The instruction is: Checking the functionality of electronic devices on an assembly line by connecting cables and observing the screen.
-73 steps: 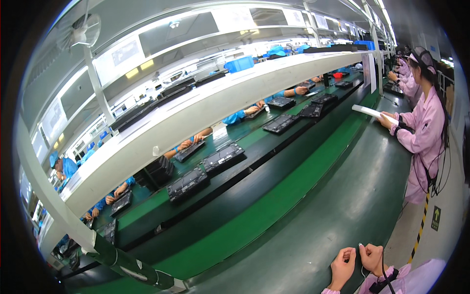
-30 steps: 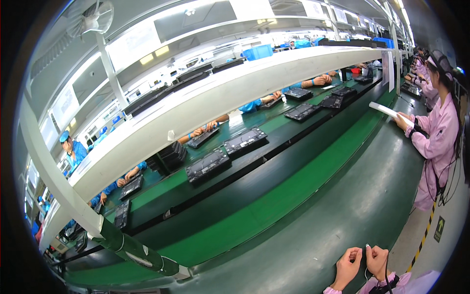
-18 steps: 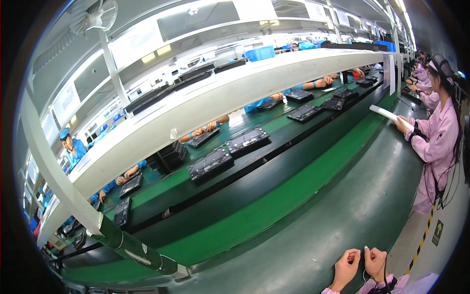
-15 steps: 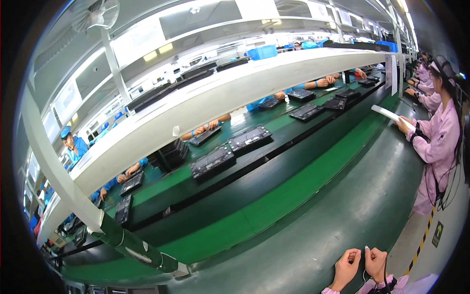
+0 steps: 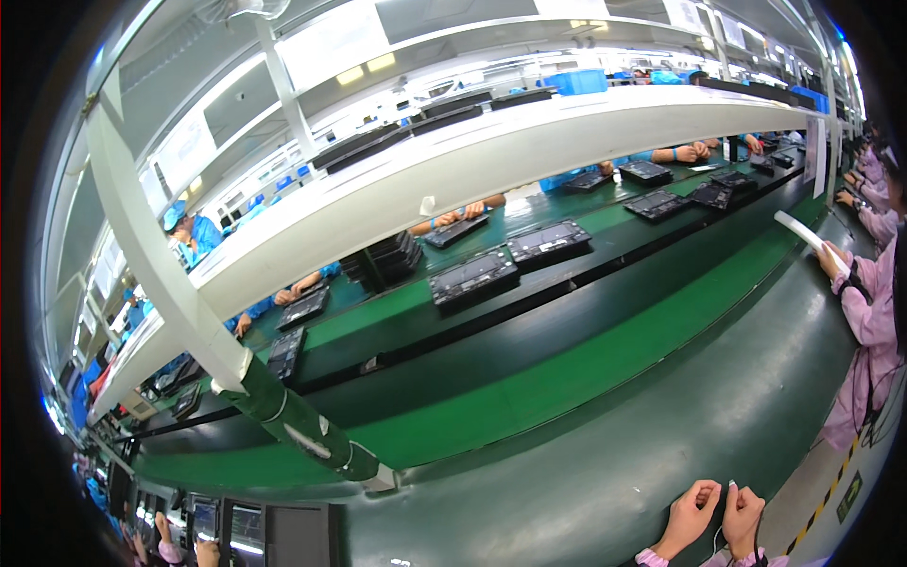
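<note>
Low at the right, over the bare dark-green bench (image 5: 567,482), my two hands are close together but apart. The fingers of my left hand (image 5: 693,520) are curled and pressed together, and what they hold, if anything, is hidden. In my right hand (image 5: 743,517), a small pale tip shows at the pinched thumb and forefinger, seemingly the end of a thin cable (image 5: 716,542). That pale cable loops down between the hands toward my pink right cuff. A dark cord runs along my right wrist.
Beyond the bench runs a green conveyor (image 5: 453,425) with several open black devices (image 5: 472,279). A white shelf (image 5: 529,137) crosses above it; a post (image 5: 312,430) stands at left. Blue-sleeved co-workers work across. At right, a pink-clad person holds a white item (image 5: 798,230).
The view has swung left, so the bench, post and devices sit farther right in it. Framed panels and other people's hands now show at lower left. My hands keep their pinched pose.
</note>
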`<move>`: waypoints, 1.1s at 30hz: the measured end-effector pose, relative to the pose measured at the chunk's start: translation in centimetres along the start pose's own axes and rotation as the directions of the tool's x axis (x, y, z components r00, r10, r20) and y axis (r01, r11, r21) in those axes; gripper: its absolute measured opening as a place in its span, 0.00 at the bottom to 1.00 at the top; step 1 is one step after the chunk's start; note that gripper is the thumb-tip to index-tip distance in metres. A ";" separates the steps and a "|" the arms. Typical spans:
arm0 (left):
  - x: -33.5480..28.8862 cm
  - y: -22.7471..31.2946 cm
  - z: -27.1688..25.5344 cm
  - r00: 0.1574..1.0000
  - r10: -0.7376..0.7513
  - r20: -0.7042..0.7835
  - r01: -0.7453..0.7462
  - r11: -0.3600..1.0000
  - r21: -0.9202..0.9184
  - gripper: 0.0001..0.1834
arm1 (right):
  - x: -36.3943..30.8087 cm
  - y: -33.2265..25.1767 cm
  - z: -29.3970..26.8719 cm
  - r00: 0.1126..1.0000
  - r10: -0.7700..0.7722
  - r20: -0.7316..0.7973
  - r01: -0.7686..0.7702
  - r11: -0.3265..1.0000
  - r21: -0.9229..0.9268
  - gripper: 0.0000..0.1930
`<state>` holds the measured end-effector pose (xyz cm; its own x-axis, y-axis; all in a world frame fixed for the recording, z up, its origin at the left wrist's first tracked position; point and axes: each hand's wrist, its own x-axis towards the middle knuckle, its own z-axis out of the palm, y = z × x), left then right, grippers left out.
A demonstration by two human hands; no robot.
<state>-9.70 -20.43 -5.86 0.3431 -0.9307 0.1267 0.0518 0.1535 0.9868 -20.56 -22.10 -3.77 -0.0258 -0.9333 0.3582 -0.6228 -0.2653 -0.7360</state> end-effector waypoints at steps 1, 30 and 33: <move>0.0 -0.1 -0.1 1.000 0.013 -0.002 -0.013 1.000 -0.008 0.09 | 0.0 -0.1 0.0 1.000 0.016 0.009 -0.016 1.000 0.004 0.21; 0.3 0.1 -1.3 0.999 -0.042 0.033 0.041 0.999 0.013 0.08 | -0.7 -0.6 1.3 1.000 0.011 0.000 -0.011 0.999 0.034 0.20; 0.3 0.3 -1.6 1.000 0.007 0.023 -0.006 0.999 -0.034 0.08 | -0.6 -1.1 1.3 0.999 -0.022 0.023 0.023 0.999 -0.023 0.19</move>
<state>-8.13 -20.11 -5.72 0.3221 -0.9369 0.1356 0.0819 0.1703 0.9820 -18.82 -21.57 -3.98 0.0059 -0.9323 0.3615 -0.6412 -0.2810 -0.7141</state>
